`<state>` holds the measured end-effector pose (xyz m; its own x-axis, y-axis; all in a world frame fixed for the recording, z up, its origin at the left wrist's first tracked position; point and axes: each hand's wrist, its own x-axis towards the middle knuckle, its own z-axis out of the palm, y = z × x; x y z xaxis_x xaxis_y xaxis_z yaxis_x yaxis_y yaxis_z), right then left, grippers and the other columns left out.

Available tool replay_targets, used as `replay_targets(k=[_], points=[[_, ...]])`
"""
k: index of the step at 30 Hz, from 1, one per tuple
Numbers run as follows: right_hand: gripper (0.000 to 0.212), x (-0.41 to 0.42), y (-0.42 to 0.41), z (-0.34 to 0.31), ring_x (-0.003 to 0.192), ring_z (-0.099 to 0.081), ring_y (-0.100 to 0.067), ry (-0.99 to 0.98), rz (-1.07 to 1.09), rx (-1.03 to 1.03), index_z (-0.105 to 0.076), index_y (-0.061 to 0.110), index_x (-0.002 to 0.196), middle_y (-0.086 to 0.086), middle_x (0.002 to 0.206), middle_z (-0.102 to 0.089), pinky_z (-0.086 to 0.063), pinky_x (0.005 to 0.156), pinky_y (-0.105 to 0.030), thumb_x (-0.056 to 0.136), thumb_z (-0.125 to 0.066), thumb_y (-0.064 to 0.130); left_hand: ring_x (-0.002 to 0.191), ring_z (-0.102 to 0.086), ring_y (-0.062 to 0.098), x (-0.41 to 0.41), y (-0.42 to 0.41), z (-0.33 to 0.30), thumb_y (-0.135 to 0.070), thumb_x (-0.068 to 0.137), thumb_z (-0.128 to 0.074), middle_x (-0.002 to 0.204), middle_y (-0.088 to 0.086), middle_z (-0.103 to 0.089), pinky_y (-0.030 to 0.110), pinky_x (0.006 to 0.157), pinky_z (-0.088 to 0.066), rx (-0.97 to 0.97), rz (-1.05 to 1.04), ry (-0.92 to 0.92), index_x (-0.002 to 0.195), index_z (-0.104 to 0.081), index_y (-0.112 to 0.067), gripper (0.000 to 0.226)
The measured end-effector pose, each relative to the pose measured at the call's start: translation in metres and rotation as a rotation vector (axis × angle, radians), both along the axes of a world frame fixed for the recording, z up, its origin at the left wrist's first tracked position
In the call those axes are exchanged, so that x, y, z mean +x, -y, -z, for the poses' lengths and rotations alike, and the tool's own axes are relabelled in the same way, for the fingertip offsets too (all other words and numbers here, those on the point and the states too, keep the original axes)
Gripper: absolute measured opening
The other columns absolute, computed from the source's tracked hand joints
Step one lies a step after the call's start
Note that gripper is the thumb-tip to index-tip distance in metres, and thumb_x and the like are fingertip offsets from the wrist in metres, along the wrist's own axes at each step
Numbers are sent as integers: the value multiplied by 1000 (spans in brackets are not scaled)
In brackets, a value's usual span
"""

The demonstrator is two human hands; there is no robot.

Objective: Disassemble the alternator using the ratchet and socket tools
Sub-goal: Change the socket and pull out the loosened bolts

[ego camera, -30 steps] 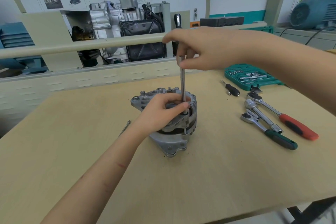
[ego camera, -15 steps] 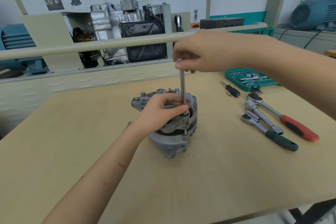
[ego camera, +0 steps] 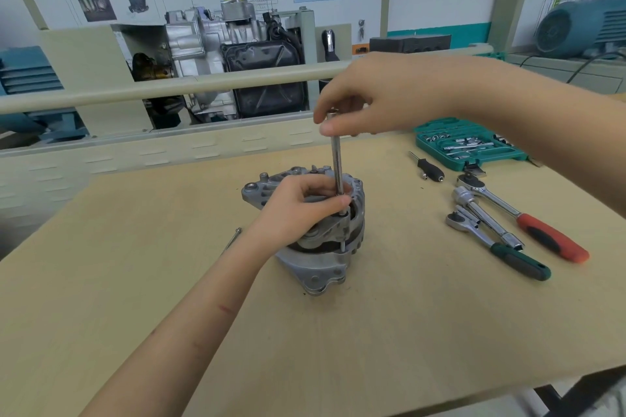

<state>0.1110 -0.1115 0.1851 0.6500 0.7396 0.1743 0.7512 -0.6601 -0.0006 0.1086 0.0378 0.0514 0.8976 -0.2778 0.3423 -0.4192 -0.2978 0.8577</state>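
Observation:
A silver alternator stands upright in the middle of the wooden table. A long steel extension bar rises vertically from its top right side. My right hand pinches the bar's top end between thumb and fingers. My left hand lies curled over the alternator's top, its fingertips touching the bar's lower end near the socket. The bolt under the bar is hidden.
To the right lie a red-handled ratchet, a green-handled ratchet and a chrome socket bar. A small black driver and a green socket case sit behind. A loose long bolt rests left of the alternator.
My right hand has shifted its fingers slightly on the bar's top, as if twisting it. The left hand and alternator stay where they were.

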Motion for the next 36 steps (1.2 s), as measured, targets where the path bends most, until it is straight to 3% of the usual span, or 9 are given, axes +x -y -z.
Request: replay_targets(k=[4,9,14,17,20,25,29,33,36], points=[[23,3,-1,3,55,-48,-2,105,15,-4,-58,13,81,12,61,-52,-34,54,-13,92,-47,29,83,-63,-8,-1,1,1,-13,82,-67,82,-18,-69,6,72,-47,-5,10,-7,87,-66,-31,18],[29,-2,0,-2,86,-54,-12,16,25,-25,-52,16,120,5,93,-60,-40,77,-23,91,-48,19,83,-62,-11,0,0,0,-14,82,-67,81,-23,-68,5,73,-47,9,18,-22,88,-66,-32,18],[31,2,-2,1,57,-50,-9,111,80,-70,-55,12,77,5,63,-56,-35,54,-17,93,-44,37,85,-62,-9,0,0,2,-16,81,-67,80,-22,-69,8,77,-48,22,11,-11,87,-66,-32,17],[9,-1,-1,1,64,-47,-7,83,2,-42,-57,17,88,6,71,-53,-36,59,-14,91,-48,19,82,-62,-10,0,-1,1,-17,81,-67,78,-23,-68,6,74,-47,31,-2,-7,86,-66,-32,16],[15,-2,-1,0,76,-53,-13,31,-11,-32,-57,18,102,3,83,-57,-38,66,-24,90,-50,25,79,-61,-13,-1,0,0,-14,82,-67,77,-23,-67,3,69,-45,37,-9,8,86,-66,-31,17],[12,0,0,2,58,-48,-1,83,15,-1,-54,14,87,8,66,-53,-34,58,-6,91,-50,25,78,-60,-8,-2,1,0,-22,80,-68,81,-17,-65,8,75,-47,127,-77,48,90,-67,-27,11],[5,-4,1,4,67,-44,-9,97,-25,23,-53,18,88,7,73,-50,-32,60,-17,90,-49,16,69,-57,-7,-1,-1,0,-28,79,-69,72,-14,-63,6,67,-45,208,-113,68,84,-68,-25,6],[10,-3,3,2,64,-42,1,111,-27,74,-57,14,96,16,72,-45,-32,60,-8,91,-48,15,70,-57,-9,-2,-2,-2,-26,80,-69,71,-15,-64,6,67,-45,223,-93,62,80,-66,-30,5],[13,-2,4,-1,66,-43,3,126,-30,99,-59,13,98,18,72,-45,-32,58,-13,91,-49,15,72,-59,-12,-2,-3,-3,-22,79,-70,69,-22,-64,3,68,-45,201,-86,49,79,-65,-35,13]])
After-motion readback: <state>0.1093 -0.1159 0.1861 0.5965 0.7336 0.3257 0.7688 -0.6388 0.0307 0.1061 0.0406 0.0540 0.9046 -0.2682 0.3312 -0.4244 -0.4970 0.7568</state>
